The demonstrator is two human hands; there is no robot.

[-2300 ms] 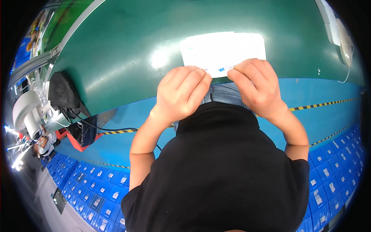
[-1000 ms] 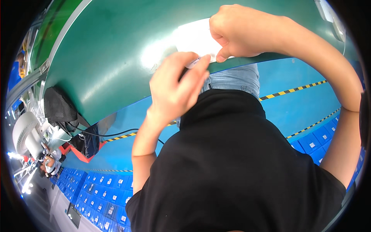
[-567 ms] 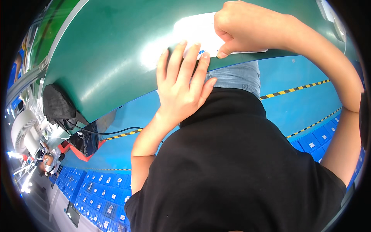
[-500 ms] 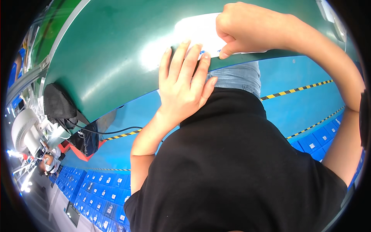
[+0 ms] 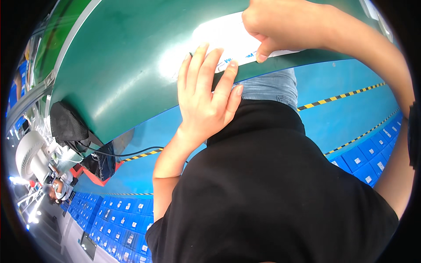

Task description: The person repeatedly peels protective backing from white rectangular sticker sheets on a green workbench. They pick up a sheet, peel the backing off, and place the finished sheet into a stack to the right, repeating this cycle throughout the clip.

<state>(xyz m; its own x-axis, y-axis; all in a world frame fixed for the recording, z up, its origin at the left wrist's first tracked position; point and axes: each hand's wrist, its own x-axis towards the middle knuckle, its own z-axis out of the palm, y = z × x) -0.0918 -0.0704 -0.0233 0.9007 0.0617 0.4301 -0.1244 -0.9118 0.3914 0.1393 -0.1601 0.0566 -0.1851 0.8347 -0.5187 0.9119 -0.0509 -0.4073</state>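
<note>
A flat white sheet (image 5: 239, 44) with blue print along its near side lies on the green tabletop (image 5: 127, 52); whether it is paper or plastic I cannot tell. My left hand (image 5: 206, 98) is open, palm down, its fingers stretched over the sheet's left end and the table's near edge. At the sheet's right part, my right hand (image 5: 274, 26) is closed, fingers curled under, thumb pointing down onto the near edge by the print. Whatever the curled fingers hold, if anything, is hidden.
On the table's left end sits a black mesh bag (image 5: 68, 120) with a black cable (image 5: 123, 154). Beyond stand a white fan (image 5: 30, 153) and a red bin (image 5: 97, 176). Rows of blue boxes (image 5: 118, 223) line the floor behind, and another person (image 5: 61, 186) is far left.
My right hand has shifted slightly away from me, its thumb moving right along the sheet's near edge. More blue print shows. My left fingers have moved a little left. The view has turned slightly.
</note>
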